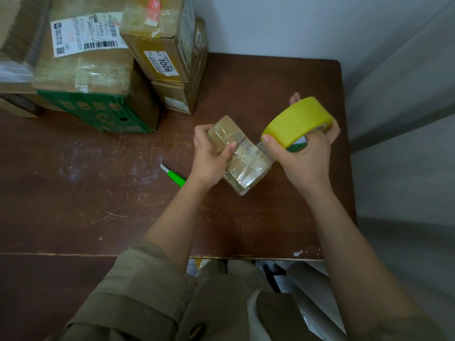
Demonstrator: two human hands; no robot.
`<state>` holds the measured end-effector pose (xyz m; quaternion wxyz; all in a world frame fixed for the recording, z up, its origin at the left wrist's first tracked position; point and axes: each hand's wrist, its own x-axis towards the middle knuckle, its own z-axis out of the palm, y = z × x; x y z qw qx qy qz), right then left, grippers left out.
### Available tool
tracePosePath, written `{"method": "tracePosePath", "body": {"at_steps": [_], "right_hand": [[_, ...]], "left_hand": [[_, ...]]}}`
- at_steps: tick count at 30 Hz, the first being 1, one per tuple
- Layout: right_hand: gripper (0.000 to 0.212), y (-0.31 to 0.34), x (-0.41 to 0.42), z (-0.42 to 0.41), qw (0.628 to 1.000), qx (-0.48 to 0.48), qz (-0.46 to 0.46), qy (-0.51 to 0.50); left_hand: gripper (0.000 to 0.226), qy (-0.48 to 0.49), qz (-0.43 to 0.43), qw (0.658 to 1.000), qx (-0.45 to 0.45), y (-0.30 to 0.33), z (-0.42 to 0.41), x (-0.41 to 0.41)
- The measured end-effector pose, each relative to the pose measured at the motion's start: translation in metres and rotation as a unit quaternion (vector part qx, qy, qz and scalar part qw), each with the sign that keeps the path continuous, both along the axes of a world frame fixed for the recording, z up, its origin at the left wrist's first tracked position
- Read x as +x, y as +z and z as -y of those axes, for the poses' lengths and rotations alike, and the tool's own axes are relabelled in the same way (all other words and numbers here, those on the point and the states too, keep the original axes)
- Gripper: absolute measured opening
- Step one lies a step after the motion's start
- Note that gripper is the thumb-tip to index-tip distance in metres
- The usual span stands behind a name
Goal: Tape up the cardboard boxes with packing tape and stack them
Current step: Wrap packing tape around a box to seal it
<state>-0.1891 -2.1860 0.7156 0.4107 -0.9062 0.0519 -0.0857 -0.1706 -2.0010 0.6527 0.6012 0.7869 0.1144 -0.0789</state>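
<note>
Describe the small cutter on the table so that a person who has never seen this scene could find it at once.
Start at the brown table, whose far left corner holds stacked cardboard boxes. Look toward the middle, just left of the left hand gripping the small taped box. The cutter lies flat there, the only thing with a bright green handle and a short pale blade.

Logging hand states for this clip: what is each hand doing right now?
Left hand: grips the small box.
Right hand: grips the tape roll.
</note>
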Motion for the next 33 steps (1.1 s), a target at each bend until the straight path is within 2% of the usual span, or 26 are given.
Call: {"method": "tracePosePath", "body": {"at_steps": [4, 5, 7, 11, 12, 14, 15, 18, 24, 27, 30, 33], "right_hand": [[0.023, 0.007, 0.002, 0.001, 1.000, 0.025, -0.006, -0.009], [0.026, 0.009, 0.000, 0.000, 1.000, 0.025, 0.007, -0.010], [0.044, 0.018, -0.006, -0.005, 0.999, 0.028, 0.045, -0.004], [0.044, 0.025, -0.007, -0.009, 0.993, 0.025, 0.114, 0.035], [0.043, 0.023, -0.006, -0.009, 0.993, 0.021, 0.109, 0.028], [0.066, 0.015, -0.006, -0.005, 0.997, 0.026, 0.067, 0.001], [0.069, 0.011, -0.007, -0.002, 0.998, 0.040, 0.044, -0.013], [0.037, 0.000, -0.004, 0.003, 0.993, 0.115, -0.004, -0.035], [0.013, -0.026, 0.004, 0.009, 0.992, 0.123, -0.029, -0.030], [0.025, -0.037, 0.003, 0.013, 0.990, 0.127, -0.051, -0.039], [0.024, -0.043, 0.006, 0.014, 0.989, 0.127, -0.063, -0.045], [0.033, -0.052, 0.008, 0.014, 0.983, 0.159, -0.074, -0.047]], "left_hand": [[0.052, 0.005, -0.006, 1.000, -0.004, 0.000, -0.001, -0.001], [0.052, 0.006, -0.002, 1.000, -0.003, -0.001, 0.000, -0.001], [0.050, 0.005, 0.008, 1.000, 0.002, -0.002, 0.001, 0.000], [0.048, 0.009, 0.023, 0.999, 0.024, -0.001, 0.001, 0.001], [0.048, 0.008, 0.024, 0.999, 0.024, -0.001, 0.001, 0.000], [0.049, 0.006, 0.023, 0.999, 0.022, -0.002, 0.001, -0.001], [0.050, 0.006, 0.024, 1.000, 0.019, -0.002, 0.001, -0.002], [0.050, 0.002, 0.026, 1.000, 0.016, -0.003, 0.002, -0.003], [0.051, 0.002, 0.024, 1.000, 0.014, -0.006, -0.001, -0.005], [0.051, 0.000, 0.025, 1.000, 0.012, -0.006, -0.001, -0.006], [0.050, 0.000, 0.024, 1.000, 0.010, -0.008, -0.003, -0.005], [0.048, 0.003, 0.025, 1.000, 0.011, -0.009, -0.004, -0.006]]}}
